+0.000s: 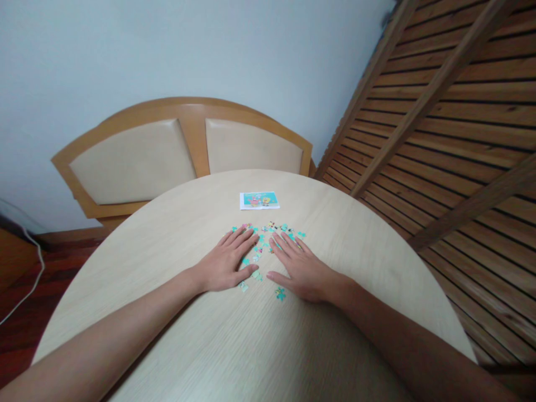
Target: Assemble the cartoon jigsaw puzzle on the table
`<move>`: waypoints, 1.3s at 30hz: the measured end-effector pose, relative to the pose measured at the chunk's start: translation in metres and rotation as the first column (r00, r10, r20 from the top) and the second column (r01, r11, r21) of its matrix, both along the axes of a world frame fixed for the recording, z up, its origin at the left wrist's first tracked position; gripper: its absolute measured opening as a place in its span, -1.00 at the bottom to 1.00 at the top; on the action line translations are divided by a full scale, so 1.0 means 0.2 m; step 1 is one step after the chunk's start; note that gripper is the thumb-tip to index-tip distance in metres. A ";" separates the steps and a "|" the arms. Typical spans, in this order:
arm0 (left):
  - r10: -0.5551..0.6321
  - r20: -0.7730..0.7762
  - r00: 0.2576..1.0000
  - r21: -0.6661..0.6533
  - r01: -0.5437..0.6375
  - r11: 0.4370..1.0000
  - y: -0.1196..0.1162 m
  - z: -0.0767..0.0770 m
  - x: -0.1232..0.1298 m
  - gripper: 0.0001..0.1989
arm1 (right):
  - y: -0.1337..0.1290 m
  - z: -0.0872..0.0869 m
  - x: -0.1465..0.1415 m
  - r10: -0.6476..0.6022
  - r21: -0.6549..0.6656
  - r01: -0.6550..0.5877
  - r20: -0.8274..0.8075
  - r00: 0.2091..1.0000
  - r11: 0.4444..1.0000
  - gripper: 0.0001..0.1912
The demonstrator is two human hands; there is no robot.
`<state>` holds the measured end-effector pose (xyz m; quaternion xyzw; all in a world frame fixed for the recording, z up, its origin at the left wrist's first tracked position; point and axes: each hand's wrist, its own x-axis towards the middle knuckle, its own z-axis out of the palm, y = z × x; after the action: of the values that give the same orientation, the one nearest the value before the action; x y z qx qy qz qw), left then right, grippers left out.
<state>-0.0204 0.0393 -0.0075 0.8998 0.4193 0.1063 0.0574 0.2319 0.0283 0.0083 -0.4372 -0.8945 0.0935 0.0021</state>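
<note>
Head view, the only one, read as a dial centred on the pieces [262, 238], with twelve o'clock directed away from the wearer: the pieces, mostly teal with some pink, yellow and white printing, lie loosely scattered on the pale table [226, 346], between the two hands and in an arc just beyond the fingertips. The left hand [230, 258] is at eight o'clock, palm down, fingers spread and pointing to about one o'clock, thumb directed inward beside several pieces. Its grip is released. The right hand [298, 265] is at four o'clock, likewise palm down with fingers apart, pointing to about eleven o'clock; its grip is also released. The thumb tips face each other, apart. Whether any pieces lie beneath the palms cannot be told. One teal piece [280, 293] sits separately at five o'clock, near the right thumb; a paler piece [243, 286] sits at seven o'clock, just below the left thumb. At twelve o'clock, clear of the pieces, lies a card [260, 200] showing a pink figure and a yellow figure on teal. A chair [194, 139] with beige panels stands at eleven o'clock beyond the table edge, against a pale wall [201, 50]; slatted wood [452, 123] rises at two o'clock. A white cable [38, 273] hangs at nine o'clock.
</note>
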 end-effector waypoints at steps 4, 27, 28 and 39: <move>0.094 0.038 0.995 0.013 -0.094 0.995 0.02 -0.03 0.00 -0.36 | 0.01 0.01 0.02 -0.037 0.018 0.036 0.005 0.999 0.999 -0.11; 0.046 0.172 0.984 0.062 -0.058 0.996 0.03 -0.02 -0.01 -0.42 | -0.05 0.04 -0.01 0.292 0.158 -0.260 -0.238 0.927 0.953 -0.55; 0.025 0.165 0.986 0.056 -0.035 0.998 0.02 -0.01 -0.01 -0.40 | -0.05 0.04 -0.02 0.261 0.172 -0.222 -0.255 0.931 0.960 -0.57; -0.212 0.101 0.972 -0.057 0.218 0.974 0.01 0.05 -0.08 -0.10 | -0.04 -0.05 -0.09 0.138 0.207 -0.060 -0.390 0.910 0.976 -0.85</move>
<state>-0.0357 0.0413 0.0018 0.9314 0.3194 0.1277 0.1187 0.2148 0.0212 -0.0024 -0.3604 -0.9008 0.0951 0.2230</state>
